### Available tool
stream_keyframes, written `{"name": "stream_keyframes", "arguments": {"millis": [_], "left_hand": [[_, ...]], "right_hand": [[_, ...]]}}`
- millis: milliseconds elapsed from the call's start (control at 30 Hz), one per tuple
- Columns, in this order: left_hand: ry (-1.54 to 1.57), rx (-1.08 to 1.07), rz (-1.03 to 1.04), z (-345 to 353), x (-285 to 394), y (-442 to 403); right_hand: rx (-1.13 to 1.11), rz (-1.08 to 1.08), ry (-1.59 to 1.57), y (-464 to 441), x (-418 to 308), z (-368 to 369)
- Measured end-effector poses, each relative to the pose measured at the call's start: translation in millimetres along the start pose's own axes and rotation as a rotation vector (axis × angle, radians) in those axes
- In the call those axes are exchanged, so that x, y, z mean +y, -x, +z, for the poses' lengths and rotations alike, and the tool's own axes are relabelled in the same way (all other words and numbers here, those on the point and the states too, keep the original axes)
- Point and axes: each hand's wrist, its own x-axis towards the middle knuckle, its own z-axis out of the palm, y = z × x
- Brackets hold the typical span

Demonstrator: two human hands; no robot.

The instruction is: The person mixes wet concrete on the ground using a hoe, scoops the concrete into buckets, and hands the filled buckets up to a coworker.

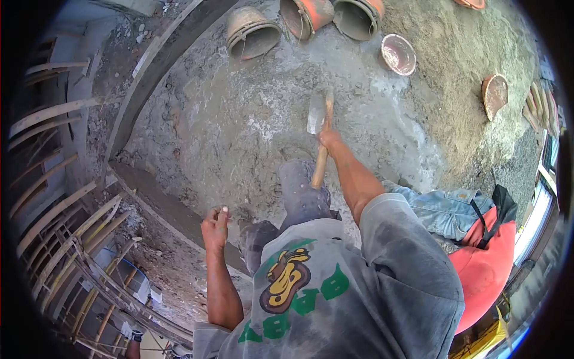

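My right hand is wrapped round the wooden handle of a hoe-like tool. The tool's flat metal blade rests on or just above wet grey mortar spread over the ground. To the left, my left hand is raised in front of my body, away from the tool; its fingers are partly curled with the thumb and a fingertip up, and whether anything is in it is too small to tell.
Three buckets lie tipped at the top. A round basin and another sit by the sand. A person in red is close on my right. A concrete curb and wooden poles stand left.
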Motion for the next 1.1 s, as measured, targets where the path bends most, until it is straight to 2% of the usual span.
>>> {"name": "stream_keyframes", "arguments": {"millis": [33, 67, 133, 167, 200, 233, 300, 400, 500, 567, 633, 700, 800, 900, 1000, 1033, 1100], "left_hand": [[-0.093, 0.06, -0.052, -3.4, -18.9, -0.1], [-0.041, 0.056, -0.08, -3.4, -28.4, 4.7], [0.056, 0.057, -0.139, -5.6, -39.8, 20.5], [0.053, 0.045, -0.154, -4.8, -36.5, 30.3], [0.05, 0.028, -0.157, -1.8, -30.7, 34.8], [0.045, 0.022, -0.152, -0.7, -26.6, 35.7], [0.029, -0.028, -0.122, -1.3, -23.0, 35.9], [0.119, 0.028, -0.114, -2.4, -26.6, 32.8], [0.186, 0.088, -0.094, -12.1, -37.2, 42.1], [0.288, 0.128, -0.079, -18.3, -58.1, 50.2], [0.39, 0.167, -0.086, -19.6, -92.0, 57.5], [0.487, 0.187, -0.119, -14.6, -137.2, 65.0], [0.592, 0.225, -0.2, -4.8, -207.9, 86.5], [0.715, 0.281, -0.264, 8.6, -280.7, 102.8], [0.791, 0.356, -0.443, 38.2, -367.3, 125.9], [0.766, 0.415, -0.478, 40.4, -385.8, 128.2], [0.903, 0.472, -0.522, 35.4, -387.7, 141.4]], "right_hand": [[0.061, 0.03, -0.131, 8.0, 3.2, -24.7], [0.079, 0.038, 0.012, 16.0, 1.1, -53.9], [0.125, -0.174, 0.527, 31.5, 5.8, -107.7], [0.108, -0.145, 0.558, 52.1, -2.7, -129.6], [0.062, -0.002, 0.487, 19.8, 21.4, -141.0], [0.088, -0.189, 0.729, 14.8, 42.1, -155.1], [-0.013, -0.206, 0.847, -7.5, 78.2, -169.2], [0.42, -0.251, 0.836, 96.3, 33.1, -155.7], [0.44, -0.479, 0.9, 123.5, 12.0, -128.1], [0.291, -0.543, 0.674, 104.4, 5.9, -101.4], [0.079, -0.554, 0.721, 123.4, -23.4, -77.0], [0.01, -0.503, 0.682, 155.0, -50.1, -51.9], [0.03, -0.909, 0.863, 134.1, -51.9, -22.6], [0.045, -0.797, 0.644, 208.7, -77.3, -0.2], [0.032, -0.923, 0.867, 194.8, -42.1, 0.3], [-0.049, -0.992, 0.992, 208.8, -39.3, -3.1], [-0.134, -1.041, 1.264, 212.6, -31.9, -7.2]]}}
